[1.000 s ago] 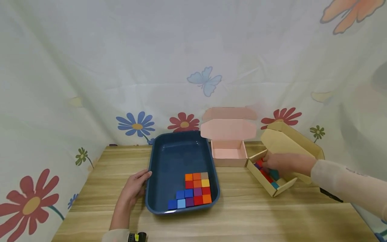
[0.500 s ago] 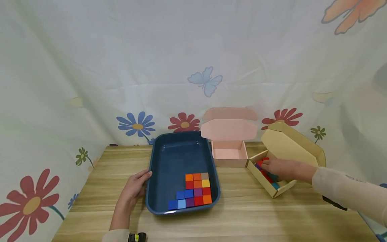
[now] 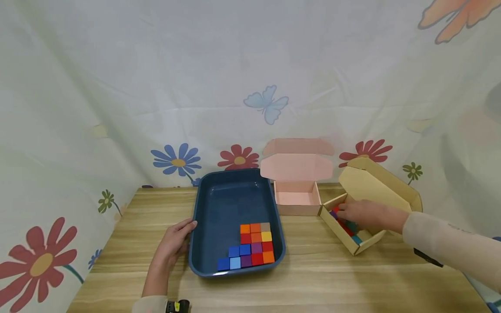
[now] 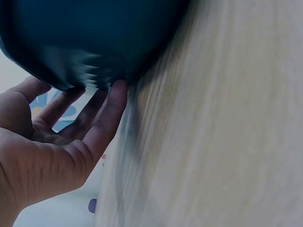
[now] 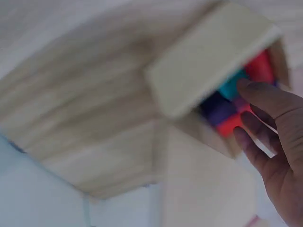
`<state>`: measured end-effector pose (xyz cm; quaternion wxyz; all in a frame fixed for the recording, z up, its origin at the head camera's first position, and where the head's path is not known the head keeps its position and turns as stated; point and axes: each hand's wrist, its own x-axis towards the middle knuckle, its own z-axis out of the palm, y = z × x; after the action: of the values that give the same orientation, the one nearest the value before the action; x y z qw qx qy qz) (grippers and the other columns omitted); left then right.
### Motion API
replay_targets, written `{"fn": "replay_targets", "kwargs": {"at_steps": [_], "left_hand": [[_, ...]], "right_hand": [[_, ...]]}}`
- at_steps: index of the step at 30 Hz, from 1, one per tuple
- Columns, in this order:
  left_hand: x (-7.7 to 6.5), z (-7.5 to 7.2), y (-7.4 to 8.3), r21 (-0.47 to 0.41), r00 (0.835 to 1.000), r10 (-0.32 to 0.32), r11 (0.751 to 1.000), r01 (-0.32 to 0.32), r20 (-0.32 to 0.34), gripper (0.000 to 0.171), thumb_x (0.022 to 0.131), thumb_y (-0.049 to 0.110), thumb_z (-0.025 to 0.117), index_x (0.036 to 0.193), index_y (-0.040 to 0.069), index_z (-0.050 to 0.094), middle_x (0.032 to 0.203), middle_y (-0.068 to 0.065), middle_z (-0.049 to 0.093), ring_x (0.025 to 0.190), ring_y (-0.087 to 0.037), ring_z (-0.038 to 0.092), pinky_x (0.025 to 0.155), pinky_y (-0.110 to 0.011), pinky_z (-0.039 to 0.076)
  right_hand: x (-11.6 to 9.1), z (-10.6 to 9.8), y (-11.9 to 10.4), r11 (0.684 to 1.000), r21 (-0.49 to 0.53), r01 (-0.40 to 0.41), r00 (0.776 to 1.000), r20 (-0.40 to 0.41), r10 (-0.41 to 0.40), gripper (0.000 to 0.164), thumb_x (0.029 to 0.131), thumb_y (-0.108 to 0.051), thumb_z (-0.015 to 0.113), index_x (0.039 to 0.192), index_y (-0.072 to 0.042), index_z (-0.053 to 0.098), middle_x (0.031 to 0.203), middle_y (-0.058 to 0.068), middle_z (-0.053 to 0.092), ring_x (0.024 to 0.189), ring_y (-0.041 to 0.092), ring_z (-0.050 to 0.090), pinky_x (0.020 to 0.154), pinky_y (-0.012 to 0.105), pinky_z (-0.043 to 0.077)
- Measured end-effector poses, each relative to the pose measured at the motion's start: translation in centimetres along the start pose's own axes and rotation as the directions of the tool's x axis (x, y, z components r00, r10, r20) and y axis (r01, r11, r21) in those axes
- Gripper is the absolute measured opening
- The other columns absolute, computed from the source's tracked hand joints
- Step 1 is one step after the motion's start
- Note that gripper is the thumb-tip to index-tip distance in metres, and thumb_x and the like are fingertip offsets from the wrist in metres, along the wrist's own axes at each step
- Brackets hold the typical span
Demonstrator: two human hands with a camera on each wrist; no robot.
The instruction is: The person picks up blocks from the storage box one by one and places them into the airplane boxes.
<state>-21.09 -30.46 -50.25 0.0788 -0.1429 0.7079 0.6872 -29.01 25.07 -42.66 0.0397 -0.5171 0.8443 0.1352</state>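
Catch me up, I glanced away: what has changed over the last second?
Very little: the right hand shifted slightly toward the person, still reaching into the tan box; whether it holds anything is unclear. Unchanged: the left hand touching the tray, the blocks in the tray, and the pink box.

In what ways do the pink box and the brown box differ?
The pink box faces the head camera squarely; the brown box stands at an angle. Coloured blocks show inside the brown box, none in the pink box. Both stand open.
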Motion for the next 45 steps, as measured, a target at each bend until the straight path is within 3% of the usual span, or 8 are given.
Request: {"fn": "replay_targets", "kwargs": {"at_steps": [4,8,11,14,17,26,35,45], "left_hand": [[0.0,0.0,0.1,0.003,1.0,-0.004,1.0,0.004,-0.008,0.063,0.103,0.032,0.062,0.152,-0.001,0.042,0.147,-0.027,0.049,0.112,-0.02,0.063,0.086,-0.042,0.059],[0.1,0.1,0.1,0.003,1.0,-0.007,1.0,0.007,-0.005,0.064,0.102,0.033,0.063,0.152,-0.001,0.042,0.146,-0.026,0.05,0.111,-0.02,0.064,0.086,-0.042,0.059],[0.1,0.1,0.1,0.006,1.0,-0.005,1.0,0.005,0.0,0.064,0.103,0.033,0.062,0.153,-0.001,0.042,0.146,-0.026,0.05,0.11,-0.02,0.064,0.086,-0.042,0.059],[0.2,0.1,0.1,0.004,1.0,-0.005,1.0,0.005,-0.003,0.062,0.103,0.032,0.062,0.152,-0.001,0.043,0.145,-0.026,0.051,0.11,-0.019,0.064,0.086,-0.042,0.059],[0.2,0.1,0.0,0.003,1.0,-0.003,1.0,0.003,0.004,0.063,0.103,0.033,0.061,0.153,-0.001,0.042,0.146,-0.026,0.05,0.111,-0.02,0.064,0.086,-0.043,0.059],[0.2,0.2,0.1,0.002,1.0,0.004,1.0,-0.004,-0.002,0.062,0.103,0.032,0.062,0.152,-0.002,0.043,0.144,-0.026,0.052,0.109,-0.02,0.064,0.085,-0.043,0.06],[0.1,0.2,0.1,0.009,1.0,0.001,1.0,-0.001,-0.009,0.063,0.103,0.033,0.062,0.152,-0.001,0.043,0.143,-0.025,0.053,0.105,-0.015,0.065,0.085,-0.043,0.06],[0.1,0.2,0.1,0.02,1.0,-0.001,1.0,0.001,0.003,0.062,0.105,0.032,0.059,0.153,-0.003,0.041,0.146,-0.028,0.048,0.106,-0.018,0.065,0.085,-0.047,0.06]], "right_hand": [[1.9,-2.2,0.1,0.998,0.038,0.044,0.99,-0.135,-0.038,0.033,0.079,-0.008,0.087,0.103,-0.009,0.064,0.092,0.002,0.061,0.076,0.016,0.059,0.066,0.029,0.055],[4.0,-4.2,-0.3,0.999,0.026,0.035,0.983,-0.182,-0.03,0.052,0.088,-0.019,0.081,0.132,-0.001,0.06,0.124,0.013,0.065,0.108,0.029,0.064,0.088,0.041,0.057],[5.6,-5.7,-1.1,0.999,0.035,0.008,0.987,-0.159,-0.002,0.072,0.095,-0.034,0.073,0.152,-0.002,0.043,0.152,0.018,0.047,0.135,0.039,0.048,0.108,0.051,0.046],[7.2,-7.2,-2.1,0.997,0.078,-0.001,0.989,-0.144,0.012,0.08,0.1,-0.045,0.063,0.161,-0.006,0.027,0.164,0.017,0.029,0.148,0.042,0.029,0.118,0.055,0.031],[9.0,-8.3,-3.2,0.996,0.089,0.019,0.991,-0.133,-0.007,0.082,0.101,-0.053,0.055,0.163,-0.012,0.02,0.168,0.013,0.019,0.153,0.04,0.016,0.123,0.054,0.021],[14.6,-9.9,-7.6,0.982,0.118,0.145,0.989,-0.029,-0.143,0.081,0.1,-0.063,0.046,0.165,-0.027,0.014,0.171,0.004,0.009,0.156,0.037,0.006,0.124,0.056,0.008],[19.9,-10.6,-12.2,0.95,0.094,0.297,0.95,0.068,-0.304,0.074,0.1,-0.061,0.047,0.163,-0.038,0.015,0.171,-0.004,0.011,0.157,0.029,0.008,0.125,0.052,0.014],[23.9,-9.2,-15.6,0.9,0.073,0.429,0.872,0.224,-0.434,0.075,0.103,-0.055,0.05,0.164,-0.035,0.011,0.17,-0.008,0.01,0.156,0.016,0.012,0.125,0.031,0.014]]}}
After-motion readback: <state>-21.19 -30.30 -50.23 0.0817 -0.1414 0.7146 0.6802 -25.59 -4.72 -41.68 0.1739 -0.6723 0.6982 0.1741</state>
